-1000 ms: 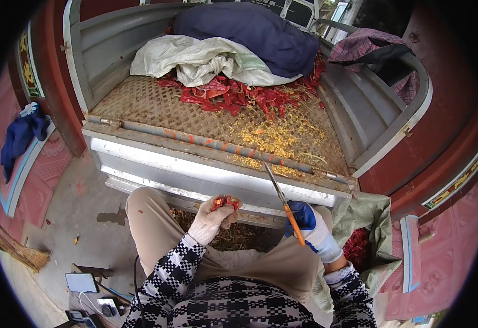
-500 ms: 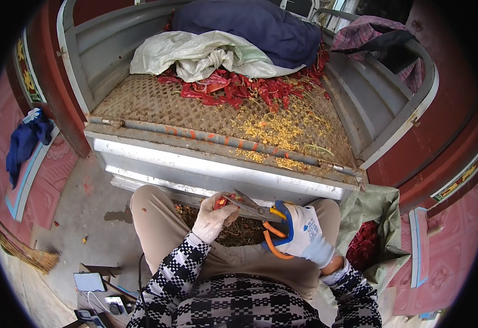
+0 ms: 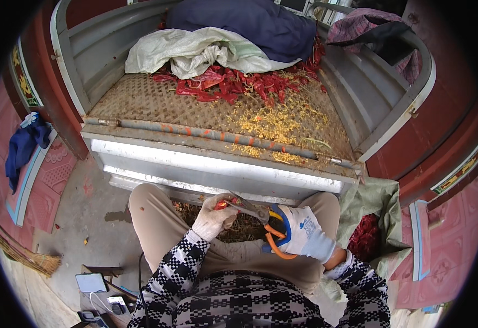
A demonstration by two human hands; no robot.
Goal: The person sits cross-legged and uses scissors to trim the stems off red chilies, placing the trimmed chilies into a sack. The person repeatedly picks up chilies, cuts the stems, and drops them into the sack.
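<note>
My left hand (image 3: 213, 220), in a cream knit glove, pinches a small red dried chili (image 3: 226, 201) above my lap. My right hand (image 3: 302, 232), in a white and blue glove, grips scissors (image 3: 261, 215) with orange and yellow handles; the blades lie across the chili at my left fingertips. Beyond both hands is the rusty metal cart bed (image 3: 168, 106), with red chili pieces (image 3: 233, 87) and scattered yellow seeds (image 3: 272, 126). Beside my right knee stands an open green sack (image 3: 384, 197) with red chilies inside.
A pale sack (image 3: 157, 49) and dark blue bundle (image 3: 250, 22) lie on the cart. Plaid cloth (image 3: 359, 27) hangs on its right rail. At left are a blue garment (image 3: 23, 147), a broom (image 3: 36, 257) and a low stool with a phone (image 3: 90, 282) and small devices.
From one second ago, my right hand has swung the scissors from upright leftward onto the chili in my left hand. Since half a second ago they have shifted only slightly.
</note>
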